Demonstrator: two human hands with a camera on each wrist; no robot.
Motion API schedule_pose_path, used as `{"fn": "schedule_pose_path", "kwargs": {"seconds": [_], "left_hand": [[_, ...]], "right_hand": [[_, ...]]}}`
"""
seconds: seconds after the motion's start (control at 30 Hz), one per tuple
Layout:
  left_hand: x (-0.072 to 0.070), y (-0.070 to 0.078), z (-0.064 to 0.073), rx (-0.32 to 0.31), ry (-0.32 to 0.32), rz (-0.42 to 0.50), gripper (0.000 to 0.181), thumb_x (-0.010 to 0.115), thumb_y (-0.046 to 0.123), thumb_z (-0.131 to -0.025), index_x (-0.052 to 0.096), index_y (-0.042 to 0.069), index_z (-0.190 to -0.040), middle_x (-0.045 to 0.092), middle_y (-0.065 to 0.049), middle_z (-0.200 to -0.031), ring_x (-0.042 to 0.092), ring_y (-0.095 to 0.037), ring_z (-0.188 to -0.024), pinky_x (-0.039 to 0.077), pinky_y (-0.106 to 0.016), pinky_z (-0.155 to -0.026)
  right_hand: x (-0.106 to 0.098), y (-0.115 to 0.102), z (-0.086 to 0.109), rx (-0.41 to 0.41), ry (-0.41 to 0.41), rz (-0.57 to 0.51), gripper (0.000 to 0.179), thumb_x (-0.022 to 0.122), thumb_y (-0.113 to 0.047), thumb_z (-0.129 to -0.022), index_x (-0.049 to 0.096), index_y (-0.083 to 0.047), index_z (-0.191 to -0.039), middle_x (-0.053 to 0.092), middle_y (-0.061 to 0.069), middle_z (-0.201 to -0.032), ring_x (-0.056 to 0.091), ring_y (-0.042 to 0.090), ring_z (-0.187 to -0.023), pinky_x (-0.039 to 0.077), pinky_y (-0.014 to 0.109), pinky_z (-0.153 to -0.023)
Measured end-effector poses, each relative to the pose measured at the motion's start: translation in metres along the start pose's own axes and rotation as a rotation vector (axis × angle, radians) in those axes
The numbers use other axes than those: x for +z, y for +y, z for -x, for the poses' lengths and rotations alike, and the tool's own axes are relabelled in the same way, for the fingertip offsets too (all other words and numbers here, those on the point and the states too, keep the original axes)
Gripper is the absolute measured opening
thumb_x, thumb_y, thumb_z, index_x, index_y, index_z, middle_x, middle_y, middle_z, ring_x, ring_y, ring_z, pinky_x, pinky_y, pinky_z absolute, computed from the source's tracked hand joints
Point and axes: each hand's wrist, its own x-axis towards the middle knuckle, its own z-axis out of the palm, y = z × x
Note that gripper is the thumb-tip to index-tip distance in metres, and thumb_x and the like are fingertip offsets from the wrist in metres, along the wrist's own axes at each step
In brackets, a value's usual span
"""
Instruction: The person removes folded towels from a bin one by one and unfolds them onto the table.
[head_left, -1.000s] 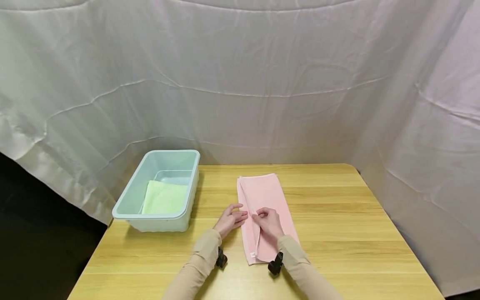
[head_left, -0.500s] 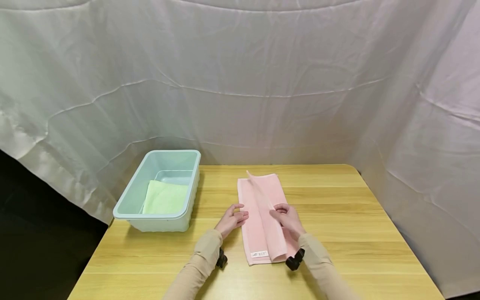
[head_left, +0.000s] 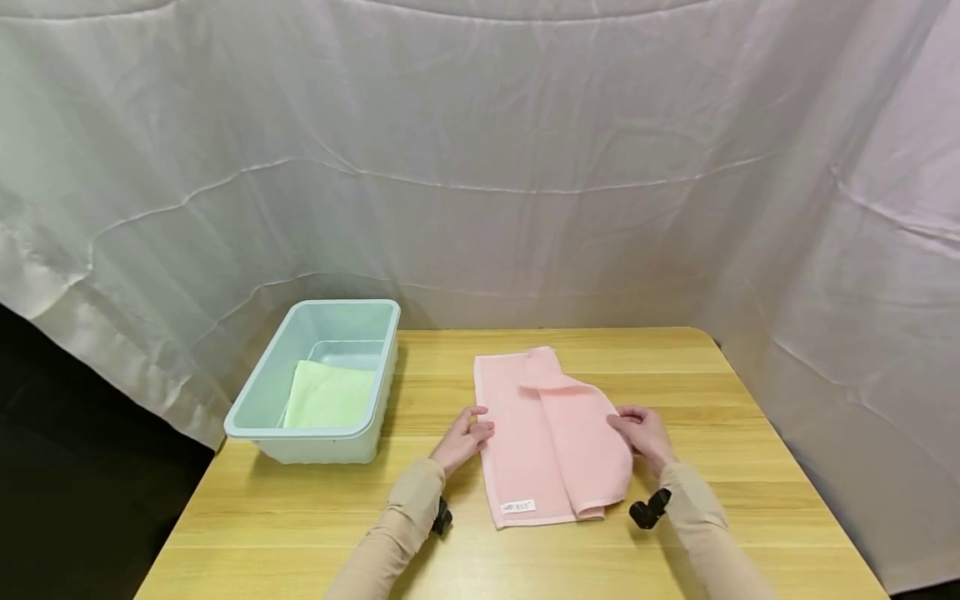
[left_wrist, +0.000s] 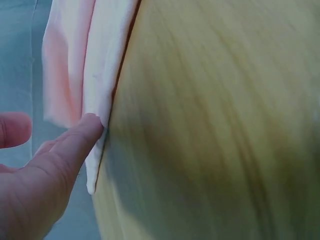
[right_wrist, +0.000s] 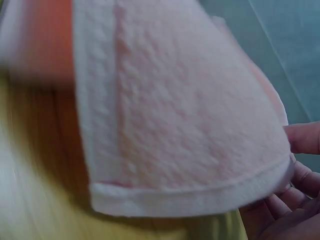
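Observation:
A pink towel (head_left: 517, 425) with a small white label near its front edge lies on the table, its right part lifted and curving over. My right hand (head_left: 647, 435) pinches the lifted edge between thumb and fingers; in the right wrist view the towel's pale hem (right_wrist: 190, 200) hangs from that hand's grip. At the towel's left edge my left hand (head_left: 459, 442) rests with its fingertips on the cloth. The left wrist view has one straight finger (left_wrist: 75, 142) touching the towel's border (left_wrist: 102, 85), with the thumb apart from the cloth.
A light blue plastic bin (head_left: 243, 425) stands on the left of the wooden table (head_left: 720, 433). A folded pale green towel (head_left: 330, 396) lies inside it. Grey curtains (head_left: 525, 167) hang behind and at the sides.
My right hand has moved right with the pink towel's upper layer, opening the fold and uncovering the label. The left hand has stayed at the left edge.

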Motion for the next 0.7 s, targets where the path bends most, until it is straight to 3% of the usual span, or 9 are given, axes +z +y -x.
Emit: {"fn": "schedule_pose_path", "kwargs": {"seconds": [0.27,0.5,0.7], "left_hand": [[-0.013,0.007,0.006,0.039,0.046,-0.305,0.041,0.045,0.011,-0.105,0.039,-0.005,-0.142,0.055,-0.035,-0.139,0.055,-0.047,-0.129,0.046,-0.056,-0.109],[-0.026,0.010,0.012,-0.003,0.071,-0.348,0.042,0.041,0.014,-0.106,0.038,-0.004,-0.144,0.053,-0.034,-0.142,0.052,-0.047,-0.133,0.044,-0.057,-0.111],[-0.029,0.010,0.013,-0.005,0.068,-0.383,0.042,0.042,0.015,-0.106,0.040,-0.004,-0.143,0.054,-0.033,-0.141,0.054,-0.047,-0.131,0.046,-0.057,-0.108]], "right_hand": [[-0.034,0.020,-0.003,0.050,0.156,0.094,0.036,0.070,-0.016,-0.090,0.064,0.010,-0.114,0.067,-0.004,-0.082,0.056,0.002,-0.074,0.048,0.016,-0.065],[-0.049,0.032,0.004,0.052,0.200,0.238,0.034,0.065,-0.018,-0.092,0.064,0.009,-0.112,0.064,0.007,-0.088,0.054,0.011,-0.076,0.045,0.022,-0.065],[-0.046,0.037,0.009,0.014,0.264,0.363,0.029,0.065,-0.020,-0.089,0.069,0.004,-0.105,0.066,0.011,-0.088,0.058,0.021,-0.080,0.043,0.027,-0.066]]}}
